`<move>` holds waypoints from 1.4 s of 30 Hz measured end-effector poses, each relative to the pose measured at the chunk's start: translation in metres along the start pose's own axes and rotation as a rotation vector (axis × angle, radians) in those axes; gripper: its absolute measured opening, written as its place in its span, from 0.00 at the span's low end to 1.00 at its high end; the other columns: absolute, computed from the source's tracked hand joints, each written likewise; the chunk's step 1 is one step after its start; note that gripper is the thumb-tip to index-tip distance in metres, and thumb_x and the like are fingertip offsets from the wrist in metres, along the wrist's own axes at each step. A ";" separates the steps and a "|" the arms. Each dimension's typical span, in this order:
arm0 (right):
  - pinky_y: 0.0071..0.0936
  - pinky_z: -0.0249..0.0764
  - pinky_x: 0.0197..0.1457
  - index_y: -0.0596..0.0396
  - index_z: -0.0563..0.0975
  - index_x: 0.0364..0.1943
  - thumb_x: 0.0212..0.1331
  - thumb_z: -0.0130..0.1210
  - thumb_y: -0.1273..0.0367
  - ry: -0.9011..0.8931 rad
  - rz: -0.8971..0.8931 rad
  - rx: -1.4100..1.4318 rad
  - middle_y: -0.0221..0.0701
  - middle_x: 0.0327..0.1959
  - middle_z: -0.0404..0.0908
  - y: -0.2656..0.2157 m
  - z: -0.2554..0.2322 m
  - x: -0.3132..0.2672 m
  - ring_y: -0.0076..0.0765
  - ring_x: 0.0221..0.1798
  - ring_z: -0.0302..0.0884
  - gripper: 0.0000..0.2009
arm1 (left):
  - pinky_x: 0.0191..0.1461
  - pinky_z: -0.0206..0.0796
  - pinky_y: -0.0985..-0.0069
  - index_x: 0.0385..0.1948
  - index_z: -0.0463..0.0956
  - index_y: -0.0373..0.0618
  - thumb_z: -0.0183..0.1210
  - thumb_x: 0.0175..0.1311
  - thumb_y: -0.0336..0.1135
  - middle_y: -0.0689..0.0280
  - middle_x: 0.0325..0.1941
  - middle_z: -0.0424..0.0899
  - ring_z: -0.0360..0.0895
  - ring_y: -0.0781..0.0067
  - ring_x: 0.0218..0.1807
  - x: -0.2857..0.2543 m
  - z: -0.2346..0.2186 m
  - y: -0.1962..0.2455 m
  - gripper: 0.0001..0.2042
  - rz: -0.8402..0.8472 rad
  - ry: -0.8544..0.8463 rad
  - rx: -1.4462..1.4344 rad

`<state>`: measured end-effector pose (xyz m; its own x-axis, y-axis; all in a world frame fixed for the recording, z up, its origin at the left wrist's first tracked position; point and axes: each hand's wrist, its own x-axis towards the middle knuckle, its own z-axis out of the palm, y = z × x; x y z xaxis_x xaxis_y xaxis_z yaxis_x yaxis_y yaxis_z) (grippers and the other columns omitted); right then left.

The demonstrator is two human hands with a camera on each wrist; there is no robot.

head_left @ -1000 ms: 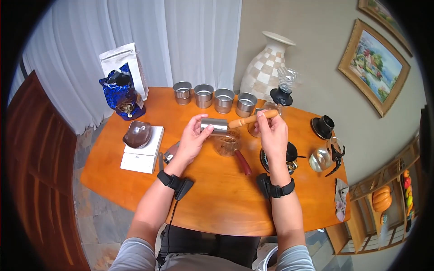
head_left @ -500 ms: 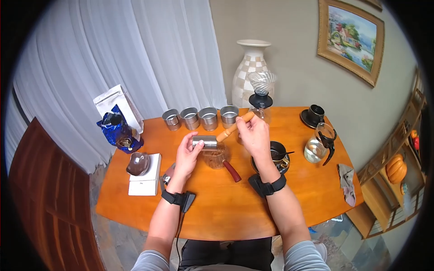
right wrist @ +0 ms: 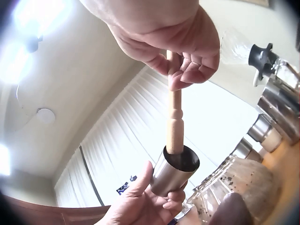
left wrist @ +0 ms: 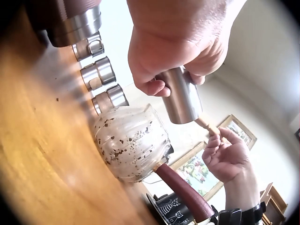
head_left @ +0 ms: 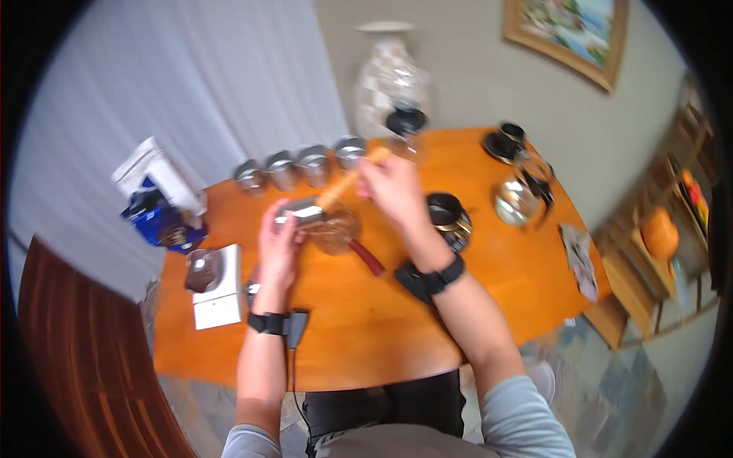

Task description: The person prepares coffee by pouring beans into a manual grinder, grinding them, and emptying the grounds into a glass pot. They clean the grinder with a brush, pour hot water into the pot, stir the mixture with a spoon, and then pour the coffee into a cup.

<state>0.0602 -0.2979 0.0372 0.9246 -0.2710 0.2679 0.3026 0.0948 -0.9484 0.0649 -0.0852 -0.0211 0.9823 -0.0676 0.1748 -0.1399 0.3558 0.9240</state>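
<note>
My left hand (head_left: pixel 276 248) grips a small metal cylinder (right wrist: pixel 171 177), tilted, its open mouth toward my right hand. Between the thumb and fingers of my right hand (head_left: pixel 395 187) is a turned wooden handle (right wrist: pixel 175 126). One end of the handle reaches into the cylinder's mouth; whatever tip it has is hidden inside. Just below the cylinder stands a glass pot (left wrist: pixel 133 140) with a dark red side handle (left wrist: pixel 185 192). Dark brown specks dot the pot's glass.
Several metal cups (head_left: pixel 311 165) line the back edge. At left are a white scale (head_left: pixel 217 301) bearing a brown bowl (head_left: pixel 203 269), and a blue bag (head_left: pixel 164 221). To the right stand a black cup (head_left: pixel 443 210), a glass carafe (head_left: pixel 516 202) and a grey cloth (head_left: pixel 579 261).
The head view has turned, shifting the table leftward. Both hands keep their holds, and the wooden handle slopes more steeply into the cylinder than a second ago.
</note>
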 end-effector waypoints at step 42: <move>0.44 0.76 0.35 0.68 0.78 0.24 0.53 0.57 0.61 0.052 -0.217 -0.394 0.50 0.20 0.79 0.000 -0.006 0.003 0.56 0.28 0.80 0.18 | 0.35 0.63 0.87 0.57 0.70 0.46 0.56 0.70 0.38 0.71 0.42 0.75 0.69 0.87 0.36 0.002 -0.003 -0.002 0.16 0.004 -0.007 0.013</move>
<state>0.0619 -0.3050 0.0373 0.8333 -0.2935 0.4684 0.3675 -0.3388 -0.8661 0.0671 -0.0830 -0.0243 0.9808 -0.0724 0.1810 -0.1458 0.3439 0.9276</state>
